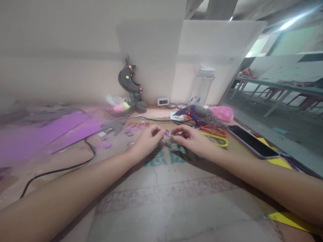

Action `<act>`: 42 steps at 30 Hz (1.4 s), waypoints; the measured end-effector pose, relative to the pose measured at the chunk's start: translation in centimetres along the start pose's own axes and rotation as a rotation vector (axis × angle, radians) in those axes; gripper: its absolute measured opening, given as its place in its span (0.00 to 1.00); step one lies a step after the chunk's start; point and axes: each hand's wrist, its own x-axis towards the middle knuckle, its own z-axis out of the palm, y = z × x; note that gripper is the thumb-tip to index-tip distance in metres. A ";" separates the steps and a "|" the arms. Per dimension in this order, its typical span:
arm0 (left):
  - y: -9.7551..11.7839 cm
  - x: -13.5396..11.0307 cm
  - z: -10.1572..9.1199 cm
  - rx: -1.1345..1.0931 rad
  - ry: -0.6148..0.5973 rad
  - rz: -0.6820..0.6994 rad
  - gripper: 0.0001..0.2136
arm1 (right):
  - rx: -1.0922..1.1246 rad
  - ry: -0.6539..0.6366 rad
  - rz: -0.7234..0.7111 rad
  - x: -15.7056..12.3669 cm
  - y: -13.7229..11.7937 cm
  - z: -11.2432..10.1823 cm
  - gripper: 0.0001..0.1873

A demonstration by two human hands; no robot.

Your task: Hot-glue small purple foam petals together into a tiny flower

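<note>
My left hand [150, 140] is closed in a pinch, its thumb and forefinger at a small purple piece [167, 133] that looks like foam or paper. Facing it, my right hand [189, 137] has its fingers curled round a thin greyish thing [174, 135], too small and blurred to name. Both hands are over a printed cardboard sheet [161, 188]. Left of them lie several small purple cut-outs [135, 128]. Beside my right hand are yellow-handled scissors [222, 141] and orange-handled scissors [214, 131].
A dark blue glue gun [189, 112] and grey yarn [209, 117] lie behind my right hand. A clear bottle [202, 87] stands by the wall. At right is a phone [252, 141]; at left, purple sheets [68, 129] and a black cable [63, 169].
</note>
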 end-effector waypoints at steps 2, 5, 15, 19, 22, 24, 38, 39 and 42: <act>0.2 -0.1 0.0 -0.003 -0.006 0.010 0.10 | 0.225 -0.100 0.058 -0.2 -0.1 0.9 0.18; 0.6 -0.4 0.0 0.002 -0.022 0.023 0.10 | 0.438 -0.161 0.093 -0.1 0.2 1.6 0.24; 0.6 -0.3 0.0 0.033 -0.033 0.031 0.11 | 0.257 -0.087 0.098 0.0 1.3 0.8 0.18; 0.6 -0.4 0.0 0.044 -0.029 0.027 0.10 | 0.119 -0.048 0.105 0.0 1.4 0.7 0.10; 0.7 -0.4 0.0 0.070 -0.040 0.017 0.10 | 0.113 -0.043 0.101 0.1 1.2 0.6 0.09; 0.6 -0.4 0.0 0.092 -0.054 0.023 0.10 | 0.170 -0.052 0.104 0.1 1.1 0.6 0.10; 0.3 -0.3 0.0 0.167 -0.095 0.044 0.11 | 0.242 0.050 0.063 0.2 0.8 0.6 0.10; 0.3 -0.3 0.1 0.165 -0.107 0.044 0.11 | 0.204 0.065 0.038 0.2 0.8 0.6 0.11; 0.5 -0.4 0.1 0.149 -0.139 0.029 0.10 | 0.117 0.083 -0.003 0.1 1.1 0.6 0.11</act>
